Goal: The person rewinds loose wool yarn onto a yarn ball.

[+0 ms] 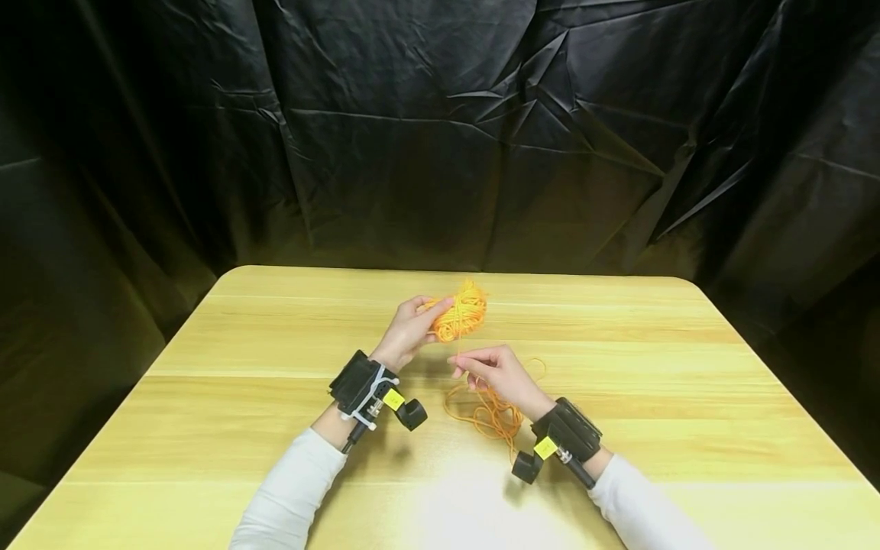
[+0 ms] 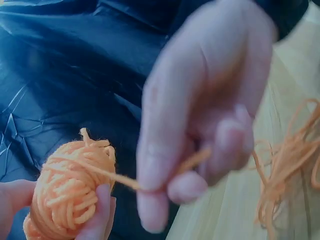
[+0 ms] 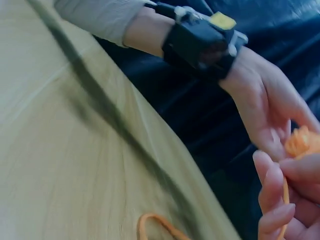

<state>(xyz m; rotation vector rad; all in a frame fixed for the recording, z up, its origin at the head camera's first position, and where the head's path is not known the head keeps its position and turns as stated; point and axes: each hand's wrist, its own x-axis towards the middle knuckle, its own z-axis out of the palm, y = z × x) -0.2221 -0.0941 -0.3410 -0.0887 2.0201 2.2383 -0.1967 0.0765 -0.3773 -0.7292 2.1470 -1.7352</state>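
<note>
A bundle of orange yarn [image 1: 462, 315] is held up above the table by my left hand [image 1: 410, 330], the thumb in front and fingers behind. From the bundle a taut strand [image 2: 122, 180] runs to my right hand [image 1: 496, 372], which pinches it between thumb and fingertips just below and to the right. The left wrist view shows the right hand [image 2: 200, 110] large and slightly blurred beside the bundle [image 2: 70, 187]. Past the pinch, the strand hangs down across the right fingers in the right wrist view. Loose loops of yarn [image 1: 496, 416] lie on the table under the right hand.
The light wooden table [image 1: 241, 405] has rounded far corners, and a black sheet [image 1: 399, 191] hangs behind it. Each wrist wears a black strap with a small camera; the left camera [image 1: 411, 414] and right camera [image 1: 527, 467] stick out toward the middle.
</note>
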